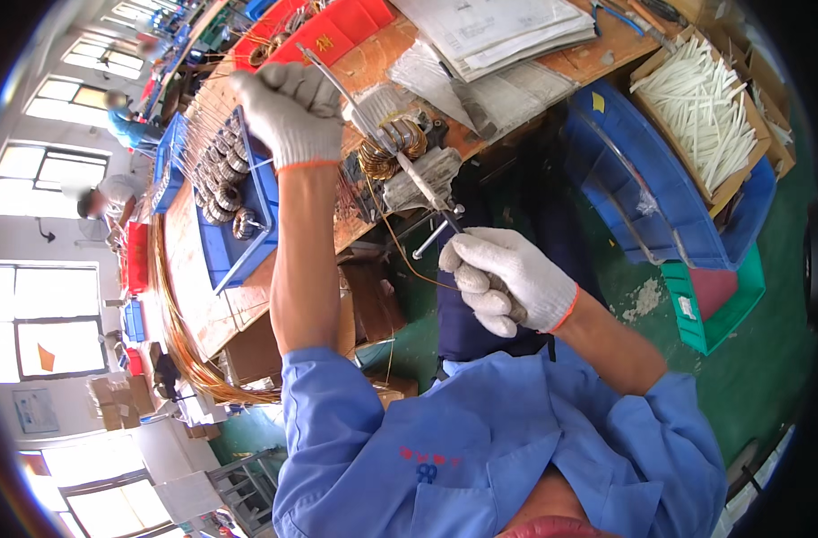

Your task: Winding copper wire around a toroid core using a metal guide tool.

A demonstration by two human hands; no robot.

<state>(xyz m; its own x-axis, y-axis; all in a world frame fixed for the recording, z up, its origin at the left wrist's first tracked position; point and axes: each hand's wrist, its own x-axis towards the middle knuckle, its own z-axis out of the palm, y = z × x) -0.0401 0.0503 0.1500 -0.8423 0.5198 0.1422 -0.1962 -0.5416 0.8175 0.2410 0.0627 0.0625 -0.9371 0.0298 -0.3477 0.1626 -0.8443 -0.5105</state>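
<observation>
My right hand [509,280], in a white knit glove, is closed round the dark near end of a long pale rod-like tool [419,179]. The tool runs up and left across a copper-wound ring coil [393,148], which sits at a vise-like metal fixture [422,184] on the bench edge. From the coil a loose copper wire [393,238] loops down toward my right hand. My left hand [292,109], also gloved, is held as a fist to the left of the tool's far end; whatever its fingers grip is hidden.
Several wound ring coils fill a blue tray [264,229] on the left. A red bin [341,31] and papers [494,31] lie on the bench's far side. At right, a carton of white sleeves [700,112] rests on a blue crate [624,193], by a green bin [696,323].
</observation>
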